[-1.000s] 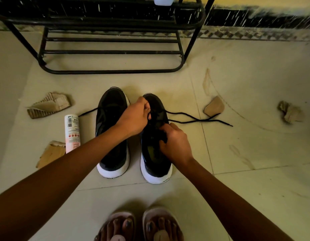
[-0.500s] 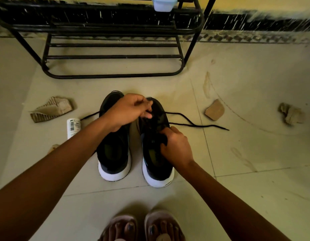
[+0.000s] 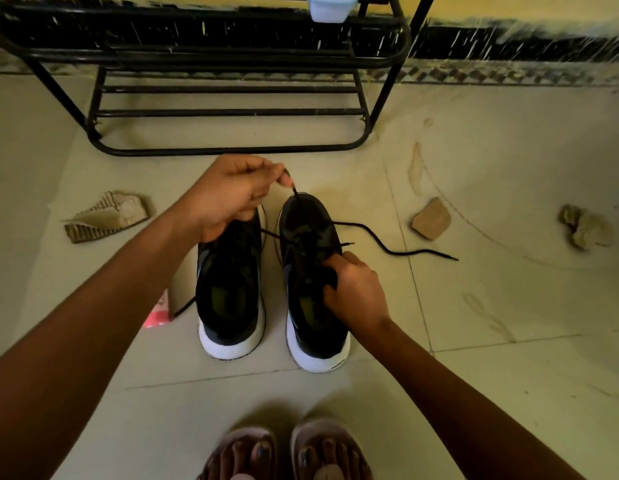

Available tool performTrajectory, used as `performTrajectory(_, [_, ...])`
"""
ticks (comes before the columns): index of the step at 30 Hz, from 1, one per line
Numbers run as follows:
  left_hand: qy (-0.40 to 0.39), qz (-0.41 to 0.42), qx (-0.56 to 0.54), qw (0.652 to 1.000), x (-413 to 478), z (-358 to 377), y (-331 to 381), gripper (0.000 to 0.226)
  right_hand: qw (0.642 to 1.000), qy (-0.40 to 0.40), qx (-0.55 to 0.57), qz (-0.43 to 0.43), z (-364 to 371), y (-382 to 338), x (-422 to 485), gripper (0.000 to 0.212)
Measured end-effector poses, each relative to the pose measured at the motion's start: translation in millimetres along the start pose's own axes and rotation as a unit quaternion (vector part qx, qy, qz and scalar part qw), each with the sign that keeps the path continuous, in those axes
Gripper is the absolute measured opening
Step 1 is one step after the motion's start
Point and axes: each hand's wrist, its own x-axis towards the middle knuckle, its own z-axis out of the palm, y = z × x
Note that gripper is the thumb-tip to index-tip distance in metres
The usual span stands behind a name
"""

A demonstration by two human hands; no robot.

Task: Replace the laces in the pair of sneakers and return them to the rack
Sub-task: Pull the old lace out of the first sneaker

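Right now my left hand (image 3: 232, 199) is raised over the toes of the two shoes, thumb and forefinger pinching one end of the black lace (image 3: 393, 253), the other fingers curled in beside them. From the pinch the lace drops taut to the toe of the right sneaker (image 3: 303, 220). Its other end trails out of the eyelets to the right and lies in a wavy line on the floor tiles (image 3: 509, 393).

My right hand (image 3: 353, 292) sits nearer me on that same shoe, fingers curled round the tongue and gripping it.

The left sneaker (image 3: 228, 306) stands just beside it, toes pointing away from me, white heels nearest me. A second lace end (image 3: 185, 306) pokes out on its left, next to the pink end of a spray can (image 3: 157, 315) that my left forearm mostly hides.

Just beyond the shoes stands the black metal rack (image 3: 232, 150), with a pale plastic tub (image 3: 330, 8) on an upper shelf. Torn cardboard (image 3: 107, 216) lies to the left, a small cardboard scrap (image 3: 431, 218) to the right, and a crumpled wad (image 3: 583, 226) further right. My sandalled feet (image 3: 284, 452) are at the near edge.
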Motion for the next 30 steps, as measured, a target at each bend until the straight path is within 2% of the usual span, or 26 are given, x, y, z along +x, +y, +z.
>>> performTrajectory(1, [0.027,0.018,0.186,0.982,1,-6,-1,0.022,1.0,-0.002,-0.002,0.0,0,0,0,0.028])
performTrajectory(2, [0.06,0.033,0.368,0.927,2,-13,0,0.023,1.0,-0.003,-0.006,0.0,0,0,1,0.028])
performTrajectory(3, [0.099,0.038,0.498,0.861,1,-19,1,0.026,1.0,-0.005,-0.009,0.001,0,-1,1,0.028])
performTrajectory(4, [0.141,0.037,0.558,0.817,1,-23,5,0.031,1.0,-0.006,-0.01,0.002,0,-1,1,0.029])
performTrajectory(5, [0.169,0.044,0.564,0.807,0,-24,9,0.033,1.0,-0.007,-0.01,0.003,0,0,1,0.029])
performTrajectory(6, [0.162,0.052,0.515,0.84,-1,-22,12,0.031,1.0,-0.007,-0.009,0.004,0,0,1,0.029])
performTrajectory(7, [0.143,0.05,0.391,0.908,-1,-21,13,0.026,1.0,-0.008,-0.008,0.004,0,-1,1,0.029])
performTrajectory(8, [0.108,0.022,0.2,0.974,-1,-16,14,0.02,1.0,-0.008,-0.009,0.003,-1,-1,1,0.03])
performTrajectory(9, [0.071,-0.012,-0.024,0.997,-4,-12,17,0.017,1.0,-0.008,-0.01,0.002,-1,-1,1,0.03])
performTrajectory(10, [0.056,-0.036,-0.198,0.978,-5,-14,19,0.017,1.0,-0.009,-0.011,0.0,-1,0,1,0.03])
performTrajectory(11, [0.073,-0.045,-0.268,0.96,-4,-18,17,0.019,1.0,-0.008,-0.01,-0.002,-1,0,1,0.03])
performTrajectory(12, [0.114,-0.04,-0.238,0.964,-3,-21,15,0.022,1.0,-0.007,-0.009,-0.003,-1,0,0,0.029])
performTrajectory(13, [0.172,-0.009,-0.105,0.979,-3,-26,12,0.024,1.0,-0.006,-0.008,-0.005,-1,1,0,0.029])
performTrajectory(14, [0.233,0.043,0.099,0.967,-3,-31,10,0.026,1.0,-0.006,-0.007,-0.006,0,1,0,0.029])
performTrajectory(15, [0.275,0.108,0.299,0.908,-4,-36,8,0.029,1.0,-0.006,-0.007,-0.006,0,1,0,0.029])
performTrajectory(16, [0.298,0.162,0.443,0.83,-6,-41,10,0.033,1.0,-0.005,-0.007,-0.007,0,1,1,0.029])
performTrajectory(17, [0.308,0.186,0.511,0.78,-10,-45,15,0.036,1.0,-0.005,-0.006,-0.007,1,1,1,0.028])
performTrajectory(18, [0.31,0.177,0.526,0.772,-11,-48,20,0.038,1.0,-0.005,-0.006,-0.007,1,1,1,0.028])
performTrajectory(20, [0.281,0.134,0.515,0.799,-5,-52,21,0.038,1.0,-0.003,-0.004,-0.008,1,1,1,0.028])
performTrajectory(23, [0.158,0.032,0.482,0.861,0,-39,5,0.033,1.0,-0.014,0.008,-0.007,-3,2,0,0.031])
performTrajectory(25, [0.113,0.02,0.492,0.863,-3,-20,-10,0.037,0.998,-0.051,0.027,0.01,-13,6,5,0.035])
performTrajectory(27, [0.079,0.037,0.513,0.854,-6,-1,-24,0.034,0.989,-0.115,0.089,0.029,-26,14,14,0.035])
performTrajectory(28, [0.047,0.025,0.493,0.868,-8,9,-28,0.031,0.979,-0.137,0.144,0.036,-32,17,18,0.033])
performTrajectory(30, [-0.042,-0.031,0.451,0.891,-11,27,-36,0.041,0.972,-0.107,0.207,0.026,-37,20,27,0.024])
